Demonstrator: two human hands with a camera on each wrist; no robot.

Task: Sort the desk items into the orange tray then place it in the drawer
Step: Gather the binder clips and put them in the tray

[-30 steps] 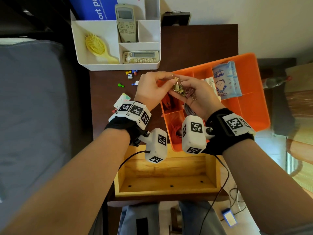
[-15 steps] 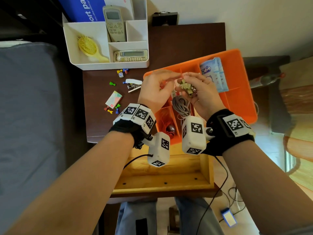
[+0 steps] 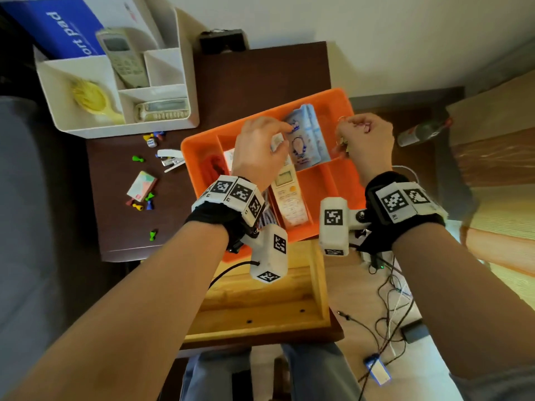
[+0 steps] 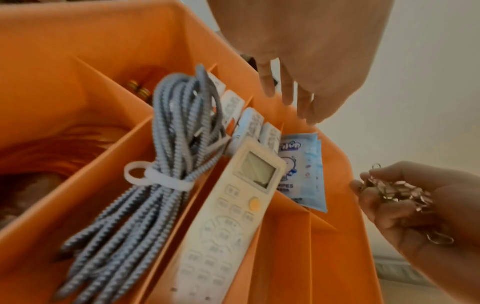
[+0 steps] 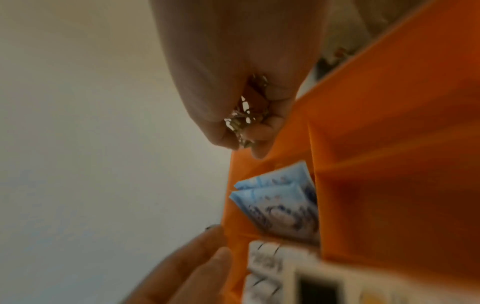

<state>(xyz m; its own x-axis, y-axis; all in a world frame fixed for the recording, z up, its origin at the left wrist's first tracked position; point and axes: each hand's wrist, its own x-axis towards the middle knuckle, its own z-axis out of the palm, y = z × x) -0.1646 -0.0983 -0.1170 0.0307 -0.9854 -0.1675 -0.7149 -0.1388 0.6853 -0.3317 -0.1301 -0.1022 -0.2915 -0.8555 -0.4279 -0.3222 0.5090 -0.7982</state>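
Note:
The orange tray [image 3: 327, 183] lies on the dark desk, above the open wooden drawer [image 3: 260, 308]. In its compartments lie a cream remote [image 4: 233, 216], blue wipes packets [image 4: 303, 168] and a bundled grey cable [image 4: 176, 148]. My right hand [image 3: 344, 140] hovers over the tray's far right corner and grips a bunch of metal binder clips [image 4: 397, 191], which also show between its curled fingers in the right wrist view [image 5: 246, 115]. My left hand [image 3: 285, 134] hangs over the tray's middle near the wipes, fingers relaxed and holding nothing.
A white organiser [image 3: 115, 91] with two remotes and a yellow brush stands at the desk's far left. A stapler [image 3: 170, 160], a small card pack [image 3: 142, 186], dice and coloured pawns [image 3: 139, 159] lie loose left of the tray. Cables trail on the floor to the right.
The hands, together over the clips before, have parted. My right hand has carried the clips right towards the tray's far right corner, and my left hand has come off them.

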